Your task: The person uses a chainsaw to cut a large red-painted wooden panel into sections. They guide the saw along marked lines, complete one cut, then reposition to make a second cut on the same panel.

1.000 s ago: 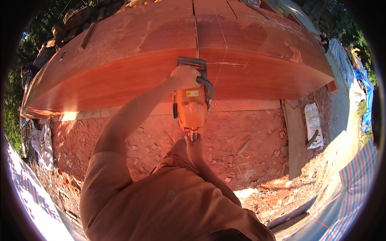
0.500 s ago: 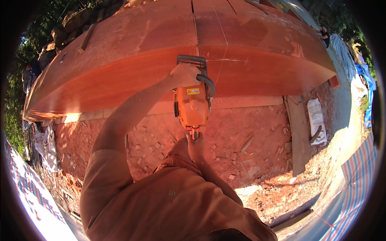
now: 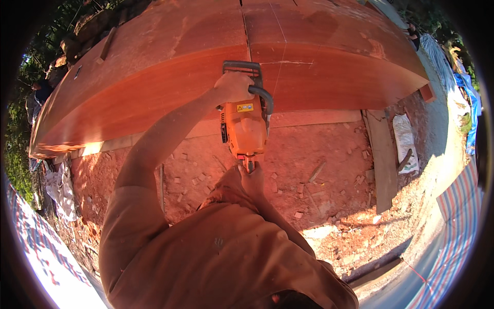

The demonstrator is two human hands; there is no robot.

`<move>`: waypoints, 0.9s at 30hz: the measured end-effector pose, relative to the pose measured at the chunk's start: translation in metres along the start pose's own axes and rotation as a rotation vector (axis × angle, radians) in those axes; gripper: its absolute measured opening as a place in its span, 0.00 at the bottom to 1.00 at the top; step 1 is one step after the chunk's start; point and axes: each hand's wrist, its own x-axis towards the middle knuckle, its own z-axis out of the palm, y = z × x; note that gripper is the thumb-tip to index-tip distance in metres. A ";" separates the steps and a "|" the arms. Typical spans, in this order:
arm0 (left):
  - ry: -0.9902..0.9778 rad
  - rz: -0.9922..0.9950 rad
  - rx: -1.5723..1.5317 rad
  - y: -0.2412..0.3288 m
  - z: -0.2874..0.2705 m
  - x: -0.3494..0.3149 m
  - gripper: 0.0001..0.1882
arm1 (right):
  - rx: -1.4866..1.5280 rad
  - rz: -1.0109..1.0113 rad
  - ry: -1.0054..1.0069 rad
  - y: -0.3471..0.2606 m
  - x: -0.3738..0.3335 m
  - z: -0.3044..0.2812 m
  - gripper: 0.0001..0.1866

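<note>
An orange chainsaw (image 3: 249,129) with black handles is held in front of my body, its front end against the upright face of a huge reddish-brown timber slab (image 3: 154,87). My left hand (image 3: 234,86) is wrapped round the curved front handle, behind the black hand guard. Lower down, close to my body, my right hand (image 3: 252,180) grips the rear handle. A narrow dark slot (image 3: 244,26) runs across the slab's top in line with the saw. The guide bar is hidden from view. Thin pale lines mark the wood right of the slot.
Reddish ground under the slab is strewn with wood chips and sticks. At right lie a plank (image 3: 382,165) and a white sack (image 3: 405,141). Striped sheeting (image 3: 458,211) hangs on the right. Another person (image 3: 413,37) is at the far right, beyond the slab.
The view has tilted slightly, so slab, saw and ground all sit a little higher in the picture. Both hands keep their hold, and the saw stays at nearly the same spot against the slab.
</note>
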 end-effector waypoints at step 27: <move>0.196 -0.127 0.177 0.025 0.014 -0.008 0.14 | -0.009 -0.015 -0.235 0.004 0.010 -0.024 0.26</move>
